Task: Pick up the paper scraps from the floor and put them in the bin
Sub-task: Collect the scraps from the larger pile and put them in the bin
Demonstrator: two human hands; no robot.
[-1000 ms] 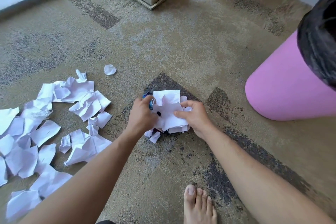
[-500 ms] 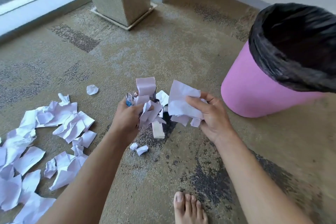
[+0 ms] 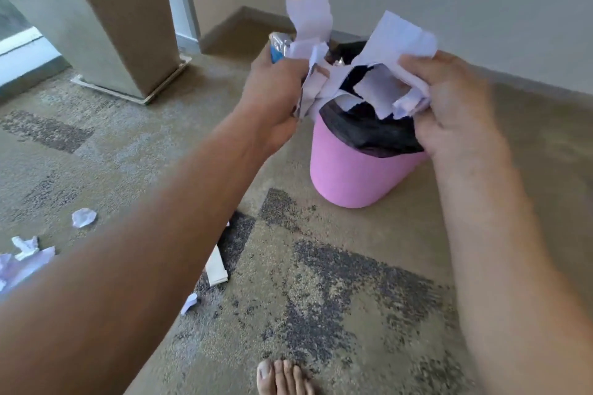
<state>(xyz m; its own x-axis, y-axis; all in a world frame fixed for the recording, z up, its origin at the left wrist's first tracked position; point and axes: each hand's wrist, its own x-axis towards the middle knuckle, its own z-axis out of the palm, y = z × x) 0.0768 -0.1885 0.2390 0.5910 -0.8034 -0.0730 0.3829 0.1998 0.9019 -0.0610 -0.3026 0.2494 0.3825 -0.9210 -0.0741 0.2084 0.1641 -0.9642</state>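
Observation:
A bundle of white paper scraps (image 3: 362,74) hangs between both hands, right over the mouth of the pink bin (image 3: 353,176) with its black liner (image 3: 375,135). My left hand (image 3: 276,96) grips the left side of the bundle, together with a blue and silver wrapper (image 3: 278,45). My right hand (image 3: 455,106) grips the right side. More scraps lie on the carpet: a crumpled ball (image 3: 84,217), a pile at the left edge (image 3: 22,261), a flat strip (image 3: 216,268) and a small bit (image 3: 190,302) under my left forearm.
A tall stone planter (image 3: 118,19) on a square base stands at the back left beside a window. A beige wall with a skirting board runs behind the bin. My bare foot (image 3: 284,377) rests on the patterned carpet at the bottom.
Both hands gathered the scraps on the floor, lifted them and carried them up and right until they are over the bin. A strip and small bits dropped onto the carpet.

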